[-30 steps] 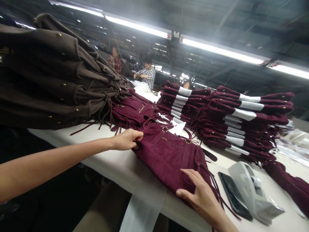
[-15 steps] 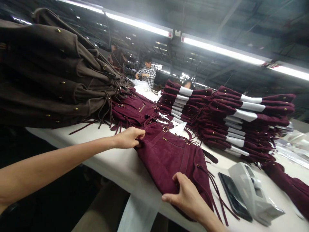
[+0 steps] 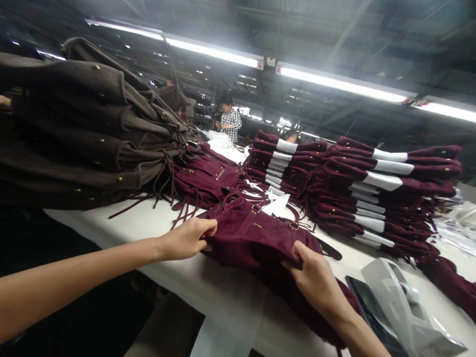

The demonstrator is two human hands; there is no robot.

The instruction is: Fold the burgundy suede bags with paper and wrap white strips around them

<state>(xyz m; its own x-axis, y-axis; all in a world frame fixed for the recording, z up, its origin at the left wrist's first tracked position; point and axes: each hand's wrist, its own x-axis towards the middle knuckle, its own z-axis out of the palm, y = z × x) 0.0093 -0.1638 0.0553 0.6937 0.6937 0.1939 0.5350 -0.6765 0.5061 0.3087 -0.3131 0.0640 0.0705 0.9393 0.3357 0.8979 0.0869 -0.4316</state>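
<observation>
Left hand (image 3: 188, 239) and right hand (image 3: 318, 280) each pinch the burgundy bag (image 3: 241, 253) between thumb and curled fingers, its front drawn between them over the white table (image 3: 137, 223); right of the right fingers sit a dark slab (image 3: 366, 302) and a grey tape dispenser (image 3: 386, 280). Beyond the left fingertips lie another burgundy bag (image 3: 208, 173) and, farther left, brown bags (image 3: 89, 134) — beyond the right ones, banded burgundy stacks (image 3: 409, 198), with a checked-shirted person (image 3: 232, 120) farthest off.

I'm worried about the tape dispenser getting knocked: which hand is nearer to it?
Right: the right hand is left of the tape dispenser; the left hand is much farther left.
</observation>
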